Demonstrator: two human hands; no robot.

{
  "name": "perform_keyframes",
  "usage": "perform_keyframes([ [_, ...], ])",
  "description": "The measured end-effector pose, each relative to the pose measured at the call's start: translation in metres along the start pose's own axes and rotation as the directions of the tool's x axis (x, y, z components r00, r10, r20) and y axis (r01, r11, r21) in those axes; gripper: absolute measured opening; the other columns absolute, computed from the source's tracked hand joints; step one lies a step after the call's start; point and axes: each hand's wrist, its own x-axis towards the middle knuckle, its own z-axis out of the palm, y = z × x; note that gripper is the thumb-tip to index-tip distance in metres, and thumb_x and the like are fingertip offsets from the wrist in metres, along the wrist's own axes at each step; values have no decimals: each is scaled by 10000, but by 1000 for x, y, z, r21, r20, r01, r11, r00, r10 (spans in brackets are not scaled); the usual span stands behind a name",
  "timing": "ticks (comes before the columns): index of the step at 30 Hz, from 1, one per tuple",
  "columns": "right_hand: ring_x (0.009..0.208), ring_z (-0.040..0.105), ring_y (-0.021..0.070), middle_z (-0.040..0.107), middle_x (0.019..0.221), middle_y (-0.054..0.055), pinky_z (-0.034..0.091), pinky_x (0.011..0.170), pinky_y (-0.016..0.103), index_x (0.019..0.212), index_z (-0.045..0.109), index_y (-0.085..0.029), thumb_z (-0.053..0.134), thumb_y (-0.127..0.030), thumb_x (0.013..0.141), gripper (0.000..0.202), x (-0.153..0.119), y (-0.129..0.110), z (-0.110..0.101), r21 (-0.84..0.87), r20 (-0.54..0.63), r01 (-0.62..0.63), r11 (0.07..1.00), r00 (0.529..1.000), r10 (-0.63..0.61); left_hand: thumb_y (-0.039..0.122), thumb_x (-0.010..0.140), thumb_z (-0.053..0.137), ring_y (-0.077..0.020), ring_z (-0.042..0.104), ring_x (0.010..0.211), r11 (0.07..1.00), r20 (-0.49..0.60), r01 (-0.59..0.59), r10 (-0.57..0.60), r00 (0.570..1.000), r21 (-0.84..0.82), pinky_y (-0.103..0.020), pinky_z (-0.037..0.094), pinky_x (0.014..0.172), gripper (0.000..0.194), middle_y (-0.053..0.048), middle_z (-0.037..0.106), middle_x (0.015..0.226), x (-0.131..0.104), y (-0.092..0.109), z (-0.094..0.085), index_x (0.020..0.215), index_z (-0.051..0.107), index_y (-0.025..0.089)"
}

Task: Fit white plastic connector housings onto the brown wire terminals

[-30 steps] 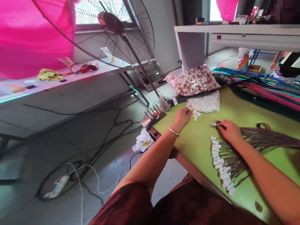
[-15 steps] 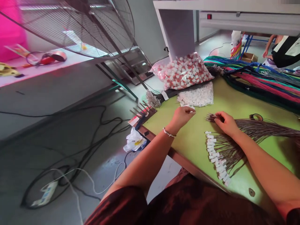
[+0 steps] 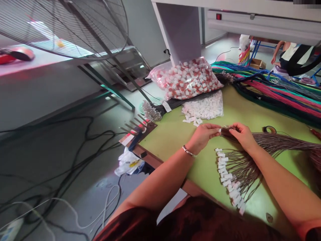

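Observation:
Between the fingertips of my left hand (image 3: 204, 136) is a small white connector housing (image 3: 220, 131), held against the tips of the brown wires. My right hand (image 3: 241, 134) pinches brown wires (image 3: 267, 140) near their bare metal ends; how many it grips I cannot tell. Below my hands lies a fanned row of brown wires with white connectors (image 3: 227, 177) on their ends. Several loose white connectors (image 3: 193, 119) lie beyond my left hand, beside a clear bag of white connectors (image 3: 204, 106).
A large bag of red and white parts (image 3: 189, 78) sits at the back of the green table (image 3: 173, 144). Bundles of coloured wires (image 3: 273, 87) lie at the back right, a tape roll (image 3: 269, 129) nearer. A fan (image 3: 75, 30) stands left; a person sits far right.
My left hand has moved right, bringing the white connector from near the bag to the brown wire tips at my right hand. The camera view has shifted slightly right.

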Motion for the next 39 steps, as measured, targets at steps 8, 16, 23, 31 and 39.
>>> perform_keyframes([
  [8,512,412,101,483,548,-37,339,501,226,653,535,-183,534,-247,646,65,-8,-7,12,-156,-75,38,987,996,-50,129,637,720,-84,602,613,987,57,-6,-3,998,162,-240,505,670,159,-79,701,755,-4,1,0,786,707,75],
  [16,524,451,110,542,579,-23,353,520,230,666,538,-196,510,-233,686,51,-13,-10,13,-355,-27,158,922,984,-179,138,660,703,-78,596,579,977,45,-26,17,999,210,-234,507,629,145,-67,704,744,-2,-1,0,795,701,86],
  [23,591,507,133,596,670,7,393,579,246,790,587,-192,545,-262,731,102,-15,-11,10,-433,80,265,862,963,-256,116,665,692,-72,560,481,958,33,-27,19,999,286,-214,463,537,55,-21,643,569,-1,-2,3,701,662,87],
  [31,597,539,136,633,661,16,411,585,244,732,639,-182,530,-226,733,118,-12,-8,6,-380,6,249,891,964,-267,132,668,716,-48,528,484,983,39,64,-71,997,170,-188,431,513,98,-32,632,577,0,0,0,720,668,64],
  [39,492,406,94,480,525,-29,322,468,214,621,581,-164,550,-284,686,140,-9,-7,6,-148,-89,58,987,993,-72,92,673,683,-118,642,726,998,143,60,-58,988,-12,-249,487,778,170,-105,703,788,-9,8,1,836,701,47],
])
